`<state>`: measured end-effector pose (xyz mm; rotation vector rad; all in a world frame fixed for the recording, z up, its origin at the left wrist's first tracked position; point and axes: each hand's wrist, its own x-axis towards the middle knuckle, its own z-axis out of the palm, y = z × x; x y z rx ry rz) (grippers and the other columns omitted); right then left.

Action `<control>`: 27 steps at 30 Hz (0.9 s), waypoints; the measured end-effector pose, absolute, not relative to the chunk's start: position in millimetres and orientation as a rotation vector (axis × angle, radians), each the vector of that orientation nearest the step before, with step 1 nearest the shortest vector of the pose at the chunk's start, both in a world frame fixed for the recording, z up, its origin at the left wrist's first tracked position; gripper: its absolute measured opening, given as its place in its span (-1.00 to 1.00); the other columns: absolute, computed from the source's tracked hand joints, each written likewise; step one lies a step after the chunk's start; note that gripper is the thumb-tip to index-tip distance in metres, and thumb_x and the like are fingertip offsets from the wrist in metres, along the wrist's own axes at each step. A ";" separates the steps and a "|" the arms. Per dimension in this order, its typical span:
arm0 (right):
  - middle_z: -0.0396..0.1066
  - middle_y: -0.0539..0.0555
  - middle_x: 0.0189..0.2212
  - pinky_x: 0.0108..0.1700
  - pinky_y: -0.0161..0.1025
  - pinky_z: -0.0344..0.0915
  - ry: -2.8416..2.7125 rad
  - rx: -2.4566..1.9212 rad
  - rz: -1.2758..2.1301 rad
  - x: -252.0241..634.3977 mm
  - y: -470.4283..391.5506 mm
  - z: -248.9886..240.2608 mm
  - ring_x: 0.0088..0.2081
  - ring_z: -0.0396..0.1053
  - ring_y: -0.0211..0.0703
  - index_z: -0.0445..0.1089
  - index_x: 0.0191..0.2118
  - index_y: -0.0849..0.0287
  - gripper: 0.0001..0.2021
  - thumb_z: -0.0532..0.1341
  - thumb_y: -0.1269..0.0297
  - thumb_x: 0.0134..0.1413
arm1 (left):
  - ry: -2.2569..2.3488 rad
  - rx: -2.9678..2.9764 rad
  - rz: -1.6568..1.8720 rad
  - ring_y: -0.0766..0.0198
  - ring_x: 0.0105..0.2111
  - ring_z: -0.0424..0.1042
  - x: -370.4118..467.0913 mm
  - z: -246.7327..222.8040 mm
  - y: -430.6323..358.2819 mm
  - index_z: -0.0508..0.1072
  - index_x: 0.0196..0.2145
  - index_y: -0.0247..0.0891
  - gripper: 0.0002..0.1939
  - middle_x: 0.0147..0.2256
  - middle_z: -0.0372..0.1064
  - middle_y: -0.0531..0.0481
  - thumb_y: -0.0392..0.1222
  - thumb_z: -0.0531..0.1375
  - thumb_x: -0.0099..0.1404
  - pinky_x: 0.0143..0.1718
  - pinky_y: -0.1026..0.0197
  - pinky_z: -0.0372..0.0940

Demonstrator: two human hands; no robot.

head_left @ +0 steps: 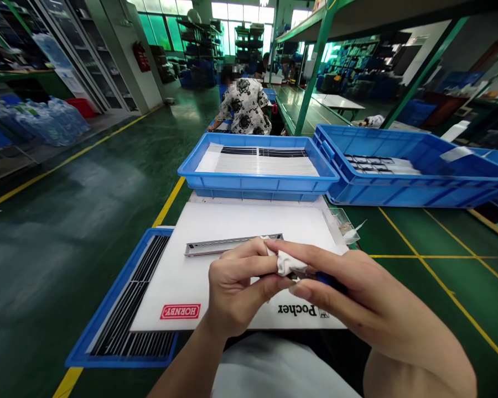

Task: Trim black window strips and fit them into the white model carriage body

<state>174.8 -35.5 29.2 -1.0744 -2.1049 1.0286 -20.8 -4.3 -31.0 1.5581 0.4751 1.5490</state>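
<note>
Above the white board [232, 218], my two hands meet fingertip to fingertip. A crumpled white cloth [290, 264] is pinched between them. My left hand [244, 282] is closed on the cloth. My right hand [352, 282] is closed around a small tool with a dark blue handle [326, 278] and a metal part, its index finger against the cloth. The tool's tip is hidden, so its exact kind is unclear. Behind my left hand, a long narrow grey channel-shaped piece [216, 246] lies on the board, its right part partly covered by my fingers.
A blue tray [257, 182] of white and black strips stands beyond the board. Bigger blue bins [398, 190] are at right, and another tray [120, 362] of dark strips sits low at left. A small clear box [346, 224] adjoins the board. A person [247, 105] sits ahead.
</note>
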 end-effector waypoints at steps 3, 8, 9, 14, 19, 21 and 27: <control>0.59 -0.14 -0.26 -0.44 -0.41 0.11 -2.091 -1.087 1.010 174.6 -34.6 28.4 -0.44 0.33 -0.39 0.30 0.41 -0.19 -0.56 0.17 0.13 0.53 | 0.490 1.560 1.533 0.33 -0.50 0.34 -21.5 -32.7 -4.3 0.76 -0.13 -0.06 -0.83 -0.42 0.46 -0.04 -0.22 0.40 0.34 -0.47 0.23 0.31; 0.55 -0.03 -0.33 -0.35 -0.33 0.20 -2.039 -1.154 1.041 175.7 -29.7 20.3 -0.44 0.30 -0.27 0.36 0.39 -0.11 -0.56 0.16 0.09 0.51 | 0.517 1.440 1.486 0.39 -0.53 0.31 -18.1 -38.9 -5.5 0.76 -0.21 -0.11 -0.89 -0.41 0.42 -0.01 -0.24 0.41 0.33 -0.55 0.27 0.21; 0.52 -0.02 -0.37 -0.37 -0.32 0.19 -1.996 -1.177 1.066 175.7 -27.9 17.2 -0.45 0.28 -0.26 0.37 0.38 -0.09 -0.56 0.18 0.08 0.49 | 0.519 1.366 1.461 0.41 -0.56 0.29 -16.3 -40.1 -5.6 0.75 -0.24 -0.13 -0.93 -0.42 0.40 0.00 -0.23 0.42 0.32 -0.58 0.29 0.17; 0.19 -0.14 -0.56 -0.55 -0.44 -0.01 -1.446 -1.005 1.567 173.5 -16.6 2.6 -0.57 -0.01 -0.38 0.30 0.43 0.00 -0.40 0.28 -0.06 0.39 | 0.373 0.895 1.152 0.50 -0.76 0.01 -3.8 -42.9 -1.0 0.65 -0.33 -0.25 -0.73 -0.68 0.23 0.13 -0.02 0.31 0.44 -0.73 0.35 -0.11; 0.02 -0.26 -0.70 -0.70 -0.49 -0.14 -1.335 -0.821 1.745 177.3 -6.4 -1.7 -0.70 -0.14 -0.42 0.05 0.53 0.19 -0.15 0.26 -0.18 0.36 | 0.182 0.722 0.964 0.51 -0.80 -0.03 6.5 -35.9 10.0 0.56 -0.37 -0.34 -0.66 -0.72 0.23 0.12 -0.02 0.27 0.46 -0.78 0.40 -0.13; 0.03 -0.26 -0.73 -0.73 -0.50 -0.16 -1.328 -0.793 1.749 181.3 -5.2 -1.7 -0.73 -0.18 -0.42 0.04 0.53 0.21 -0.16 0.23 -0.19 0.37 | 0.112 0.668 0.919 0.53 -0.80 -0.07 8.3 -29.6 13.2 0.56 -0.36 -0.37 -0.66 -0.70 0.24 0.12 -0.05 0.26 0.47 -0.79 0.44 -0.10; 0.14 -0.22 -0.68 -0.73 -0.50 -0.11 -1.283 -0.736 1.624 189.2 -10.1 12.5 -0.72 -0.20 -0.43 0.12 0.49 0.17 -0.20 0.21 -0.21 0.36 | 0.007 0.558 0.834 0.53 -0.79 -0.13 9.6 2.7 15.5 0.55 -0.37 -0.39 -0.69 -0.70 0.18 0.15 -0.14 0.24 0.49 -0.80 0.50 -0.04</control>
